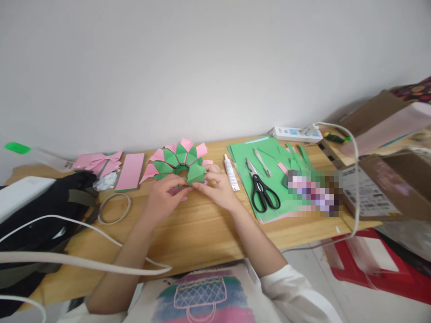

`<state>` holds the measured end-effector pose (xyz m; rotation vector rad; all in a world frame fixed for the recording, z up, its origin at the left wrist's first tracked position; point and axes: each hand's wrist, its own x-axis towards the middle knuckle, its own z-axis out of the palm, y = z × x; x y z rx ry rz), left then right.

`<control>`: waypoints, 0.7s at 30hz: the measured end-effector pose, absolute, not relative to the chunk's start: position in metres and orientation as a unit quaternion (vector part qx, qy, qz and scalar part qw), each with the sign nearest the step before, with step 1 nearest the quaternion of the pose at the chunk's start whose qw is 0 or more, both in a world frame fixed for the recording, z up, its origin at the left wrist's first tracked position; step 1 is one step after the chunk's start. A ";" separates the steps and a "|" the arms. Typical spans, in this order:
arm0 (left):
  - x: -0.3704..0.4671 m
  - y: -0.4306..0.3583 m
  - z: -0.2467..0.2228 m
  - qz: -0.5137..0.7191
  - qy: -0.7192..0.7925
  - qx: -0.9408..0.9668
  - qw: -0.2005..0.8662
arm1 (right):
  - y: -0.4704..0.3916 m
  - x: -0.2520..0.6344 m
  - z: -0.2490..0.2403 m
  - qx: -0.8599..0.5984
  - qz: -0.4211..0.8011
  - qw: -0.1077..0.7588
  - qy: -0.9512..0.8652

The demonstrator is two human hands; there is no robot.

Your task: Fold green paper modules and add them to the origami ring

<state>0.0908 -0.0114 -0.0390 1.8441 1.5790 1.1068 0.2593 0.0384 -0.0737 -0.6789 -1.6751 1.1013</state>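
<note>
A ring of folded green and pink paper pieces (170, 158) stands on the wooden table in front of me, its pink tips fanning outward. My left hand (168, 190) is closed at the near side of the ring, thumb and fingers pinching its edge. From the right, my right hand (217, 186) grips a folded green paper piece (196, 174) at the ring's near right side. Fingers of both hands almost meet there and hide part of the ring's front. A white glue tube (231, 172) lies just right of my right hand.
Black-handled scissors (261, 190) and a craft knife (261, 162) lie on green paper sheets (242, 152). A pink paper strip (129, 172), pink bow (107, 162) and tape roll (114, 209) are at left. A power strip (296, 133) sits at the back; white cables (84, 262) cross the left.
</note>
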 end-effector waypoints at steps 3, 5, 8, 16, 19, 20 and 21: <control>0.091 -0.012 -0.039 0.405 0.577 0.667 0.241 | 0.039 0.259 -0.074 -0.280 0.450 0.493 -0.691; 0.091 -0.012 -0.040 0.407 0.577 0.666 0.242 | 0.038 0.259 -0.074 -0.281 0.447 0.493 -0.691; 0.091 -0.012 -0.041 0.408 0.578 0.663 0.243 | 0.038 0.259 -0.074 -0.284 0.443 0.494 -0.693; 0.091 -0.012 -0.041 0.406 0.586 0.653 0.254 | 0.039 0.260 -0.074 -0.291 0.436 0.490 -0.697; 0.091 -0.012 -0.041 0.405 0.588 0.652 0.257 | 0.039 0.260 -0.073 -0.290 0.435 0.488 -0.699; 0.091 -0.012 -0.041 0.403 0.589 0.652 0.257 | 0.039 0.260 -0.073 -0.289 0.435 0.488 -0.700; 0.091 -0.011 -0.041 0.402 0.590 0.651 0.255 | 0.039 0.260 -0.073 -0.289 0.434 0.487 -0.700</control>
